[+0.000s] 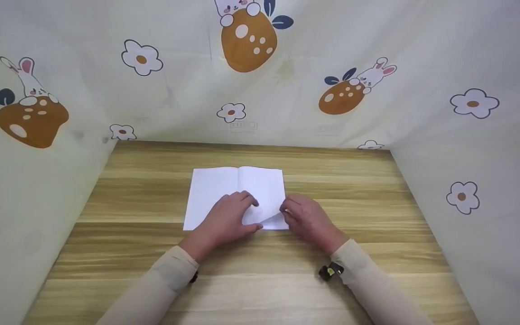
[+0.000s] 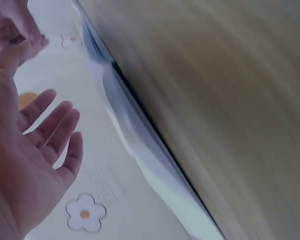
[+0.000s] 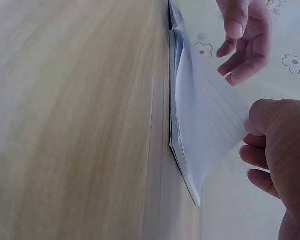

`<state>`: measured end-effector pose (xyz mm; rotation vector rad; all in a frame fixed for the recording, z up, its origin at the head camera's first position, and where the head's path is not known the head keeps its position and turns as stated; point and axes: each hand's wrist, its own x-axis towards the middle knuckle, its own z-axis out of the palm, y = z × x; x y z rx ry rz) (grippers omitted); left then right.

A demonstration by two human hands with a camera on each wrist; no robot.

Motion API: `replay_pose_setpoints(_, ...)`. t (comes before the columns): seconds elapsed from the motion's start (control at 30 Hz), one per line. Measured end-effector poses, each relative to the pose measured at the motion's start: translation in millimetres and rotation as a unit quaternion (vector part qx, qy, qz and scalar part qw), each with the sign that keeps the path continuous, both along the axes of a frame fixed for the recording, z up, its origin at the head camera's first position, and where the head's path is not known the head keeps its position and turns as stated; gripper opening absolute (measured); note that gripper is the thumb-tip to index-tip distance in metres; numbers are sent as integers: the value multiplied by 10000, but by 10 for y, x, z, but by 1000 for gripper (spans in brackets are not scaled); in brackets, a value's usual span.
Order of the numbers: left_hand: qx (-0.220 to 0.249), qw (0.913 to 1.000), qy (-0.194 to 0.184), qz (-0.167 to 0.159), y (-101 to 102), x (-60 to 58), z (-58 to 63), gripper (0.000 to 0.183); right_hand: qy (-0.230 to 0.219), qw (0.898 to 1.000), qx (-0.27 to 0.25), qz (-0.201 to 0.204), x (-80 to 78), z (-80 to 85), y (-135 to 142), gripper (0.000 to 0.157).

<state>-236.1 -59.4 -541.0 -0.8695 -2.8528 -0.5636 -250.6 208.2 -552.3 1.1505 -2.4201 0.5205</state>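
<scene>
An open notebook [image 1: 215, 189] with white pages lies flat on the wooden table. My right hand [image 1: 307, 219] pinches the lower right corner of a page [image 3: 217, 107] between thumb and fingers and lifts it off the pages beneath. Faint ruled lines show on that page in the right wrist view. My left hand [image 1: 230, 214] is over the notebook's lower middle, its fingers loosely bent and apart, with nothing held. In the left wrist view its fingers [image 2: 60, 132] are spread above the notebook's edge [image 2: 140, 135].
The wooden table [image 1: 151, 280] reaches back to a pale wall cloth [image 1: 178, 99] printed with rabbits, fruit and flowers, which also hangs at both sides. A small black device [image 1: 331, 271] sits at the right wrist by the sleeve.
</scene>
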Motion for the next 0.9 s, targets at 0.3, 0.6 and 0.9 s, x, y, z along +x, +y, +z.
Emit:
replay_pose_setpoints(0.3, 22, 9991, 409, -79, 356, -24, -46, 41, 156, 9997, -169, 96, 26, 44, -18, 14)
replay_pose_setpoints(0.6, 122, 9980, 625, -28, 504, -57, -41, 25, 166, 9993, -324, 98, 36, 26, -10, 11)
replay_pose_setpoints(0.9, 204, 9955, 922, -105, 527, -58, -26, 14, 146, 9993, -332, 23, 34, 31, 8, 15)
